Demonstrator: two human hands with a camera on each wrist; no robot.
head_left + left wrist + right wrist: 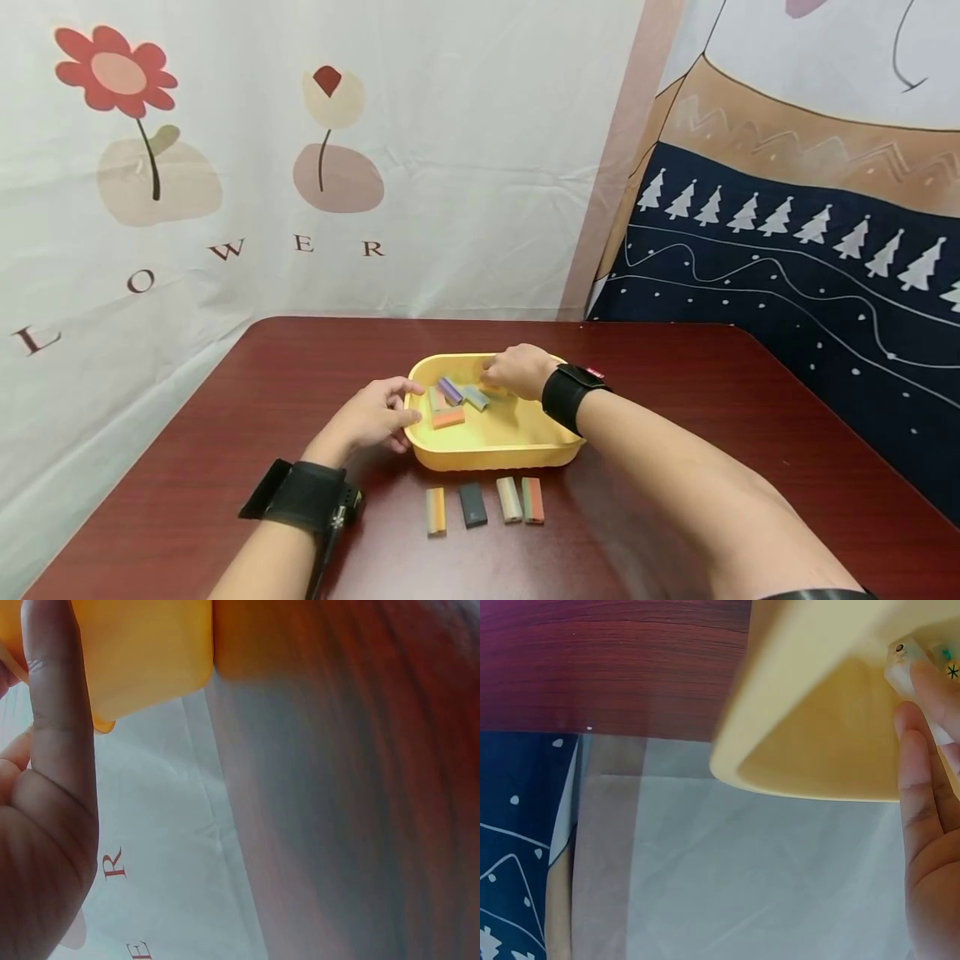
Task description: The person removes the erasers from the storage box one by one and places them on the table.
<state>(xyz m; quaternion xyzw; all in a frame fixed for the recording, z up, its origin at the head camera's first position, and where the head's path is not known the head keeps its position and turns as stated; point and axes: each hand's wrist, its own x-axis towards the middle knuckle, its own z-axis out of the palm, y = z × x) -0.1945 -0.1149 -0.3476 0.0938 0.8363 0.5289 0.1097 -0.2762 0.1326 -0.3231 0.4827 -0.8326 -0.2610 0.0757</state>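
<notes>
A yellow plastic basin (498,458) sits on the table, with several small oblong blocks inside: a purple one (450,390), a grey-blue one (475,397), an orange one (448,417) and a pale green and pink one (437,400). My left hand (377,414) holds the basin's left end, thumb and fingers at the rim. Reaching over the far right side, my right hand (522,371) is inside the basin. The right wrist view has its thumb and fingers pinching a whitish block (901,669); another patterned piece (951,666) shows beside it, partly hidden.
In front of the basin, a row of blocks lies on the dark red table (637,533): a yellow-striped one (436,512), a black one (473,505), a cream one (508,500) and an orange and green one (532,501). Behind hangs a printed curtain (465,167).
</notes>
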